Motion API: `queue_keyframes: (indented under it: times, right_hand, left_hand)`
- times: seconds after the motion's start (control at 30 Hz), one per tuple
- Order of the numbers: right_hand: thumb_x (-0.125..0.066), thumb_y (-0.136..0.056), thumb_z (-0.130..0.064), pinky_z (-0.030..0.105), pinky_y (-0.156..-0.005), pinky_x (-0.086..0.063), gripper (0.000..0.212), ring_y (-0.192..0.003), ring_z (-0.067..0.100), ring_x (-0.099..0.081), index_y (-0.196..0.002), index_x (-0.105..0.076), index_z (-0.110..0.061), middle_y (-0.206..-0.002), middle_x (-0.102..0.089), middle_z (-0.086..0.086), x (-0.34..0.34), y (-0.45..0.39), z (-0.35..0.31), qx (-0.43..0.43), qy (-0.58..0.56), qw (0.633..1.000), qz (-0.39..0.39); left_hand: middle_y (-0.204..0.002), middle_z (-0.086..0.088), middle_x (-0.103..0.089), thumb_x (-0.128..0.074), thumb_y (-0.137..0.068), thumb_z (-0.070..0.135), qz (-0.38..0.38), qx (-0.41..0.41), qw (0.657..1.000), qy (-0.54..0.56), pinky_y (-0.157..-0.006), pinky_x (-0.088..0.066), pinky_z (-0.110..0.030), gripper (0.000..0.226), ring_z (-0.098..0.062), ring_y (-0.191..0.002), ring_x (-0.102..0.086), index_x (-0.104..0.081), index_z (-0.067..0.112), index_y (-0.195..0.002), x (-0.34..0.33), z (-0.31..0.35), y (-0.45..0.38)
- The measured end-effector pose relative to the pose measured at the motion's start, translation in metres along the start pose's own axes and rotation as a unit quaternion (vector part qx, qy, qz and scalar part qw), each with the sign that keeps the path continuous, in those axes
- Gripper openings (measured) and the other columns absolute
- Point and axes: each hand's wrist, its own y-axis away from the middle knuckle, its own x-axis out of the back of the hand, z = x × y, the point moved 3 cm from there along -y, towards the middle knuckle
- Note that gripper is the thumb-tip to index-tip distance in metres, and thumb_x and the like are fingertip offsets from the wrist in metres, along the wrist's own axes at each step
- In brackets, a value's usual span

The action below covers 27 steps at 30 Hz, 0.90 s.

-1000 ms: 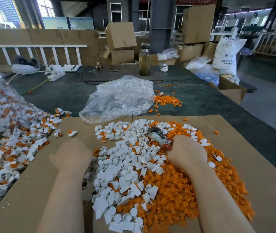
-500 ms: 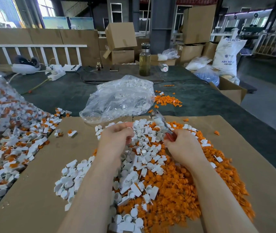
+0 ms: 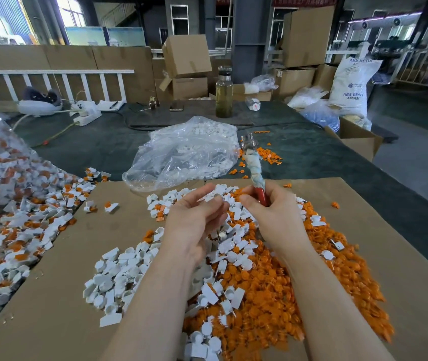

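Head view: our right hand [image 3: 273, 214] grips the cloth-wrapped hammer [image 3: 254, 162] upright; left hand [image 3: 194, 220] fingers pinch a white cap [image 3: 217, 198].

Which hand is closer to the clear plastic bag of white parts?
Left. The left hand sits just below the near edge of the clear plastic bag; the right hand, gripping a hammer, is farther off to its lower right.

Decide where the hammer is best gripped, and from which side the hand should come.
Grip the red handle at the lower end of the hammer, coming from the right as the right hand does: the metal head points up and away, leaving the handle nearest the person.
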Motion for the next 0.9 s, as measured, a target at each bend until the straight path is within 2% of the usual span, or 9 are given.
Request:
queue_keyframes:
  times: [0.07,0.13,0.27,0.43,0.57,0.67,0.8,0.9]
  right_hand:
    - [-0.07,-0.09,-0.021,0.006,-0.057,-0.046,0.013,-0.07,0.006,-0.06,-0.082,-0.064,-0.03,-0.078,-0.066,-0.015,-0.002,0.001,-0.001,0.011,-0.013,1.0,0.002]
    - [-0.07,-0.09,-0.019,0.005,-0.061,-0.047,0.014,-0.078,0.005,-0.063,-0.083,-0.065,-0.031,-0.083,-0.068,-0.016,-0.004,0.001,-0.001,0.017,-0.024,1.0,0.004]
    - [-0.069,-0.09,-0.018,0.007,-0.066,-0.048,0.015,-0.078,0.0,-0.065,-0.086,-0.066,-0.032,-0.083,-0.069,-0.016,-0.008,0.002,-0.003,0.038,-0.042,0.998,0.006]
    - [-0.068,-0.091,-0.019,0.005,-0.058,-0.043,0.008,-0.066,-0.008,-0.06,-0.089,-0.064,-0.026,-0.068,-0.063,-0.028,-0.009,0.002,-0.004,0.063,-0.011,0.998,0.014]
    - [-0.068,-0.092,-0.022,0.006,-0.053,-0.04,0.005,-0.059,-0.008,-0.055,-0.091,-0.064,-0.02,-0.064,-0.059,-0.03,-0.008,0.002,-0.003,0.08,0.019,0.996,0.025]
    - [-0.068,-0.092,-0.024,0.008,-0.056,-0.042,0.005,-0.064,-0.006,-0.057,-0.094,-0.064,-0.022,-0.068,-0.061,-0.029,-0.008,0.002,-0.004,0.085,0.038,0.995,0.033]
    - [-0.069,-0.091,-0.024,0.011,-0.061,-0.045,0.007,-0.071,-0.003,-0.06,-0.096,-0.065,-0.022,-0.07,-0.064,-0.017,-0.007,0.002,-0.004,0.09,0.05,0.993,0.059]
    - [-0.069,-0.09,-0.024,0.01,-0.06,-0.044,0.006,-0.069,-0.005,-0.059,-0.094,-0.065,-0.023,-0.069,-0.063,-0.023,-0.006,0.003,-0.004,0.089,0.051,0.992,0.068]
  left_hand:
    - [-0.075,-0.009,-0.075,-0.069,-0.085,-0.006,0.007,-0.002,1.0,0.02,-0.063,-0.06,-0.022,0.026,-0.015,-0.068,-0.074,-0.066,0.003,-0.11,-0.003,-0.001,0.001]
    - [-0.073,-0.008,-0.075,-0.07,-0.085,-0.006,0.017,-0.009,0.999,0.038,-0.065,-0.06,-0.021,0.025,-0.014,-0.067,-0.074,-0.064,0.0,-0.109,-0.005,-0.002,0.001]
    - [-0.08,-0.011,-0.076,-0.075,-0.081,-0.003,0.025,-0.013,0.999,0.044,-0.065,-0.06,-0.022,0.024,-0.017,-0.07,-0.075,-0.068,0.001,-0.104,-0.008,-0.003,0.004]
    - [-0.078,-0.007,-0.077,-0.078,-0.082,0.007,0.044,-0.019,0.999,0.011,-0.06,-0.059,-0.023,0.011,-0.017,-0.07,-0.074,-0.074,0.01,-0.092,-0.011,-0.005,0.007]
    - [-0.084,-0.012,-0.077,-0.077,-0.082,0.006,0.049,-0.027,0.998,-0.008,-0.056,-0.056,-0.02,0.018,-0.019,-0.072,-0.075,-0.071,0.006,-0.099,-0.013,-0.003,0.009]
    - [-0.083,-0.015,-0.077,-0.077,-0.08,0.002,0.047,-0.044,0.997,-0.031,-0.055,-0.055,-0.019,0.022,-0.02,-0.071,-0.075,-0.07,0.002,-0.101,-0.015,-0.002,0.01]
    - [-0.079,-0.013,-0.076,-0.076,-0.08,0.001,0.039,-0.07,0.996,-0.05,-0.057,-0.056,-0.018,0.019,-0.02,-0.072,-0.076,-0.07,0.001,-0.097,-0.018,0.0,0.013]
    - [-0.08,-0.012,-0.077,-0.077,-0.08,0.002,0.035,-0.101,0.991,-0.078,-0.061,-0.057,-0.018,0.015,-0.02,-0.075,-0.076,-0.073,0.001,-0.094,-0.018,0.0,0.013]
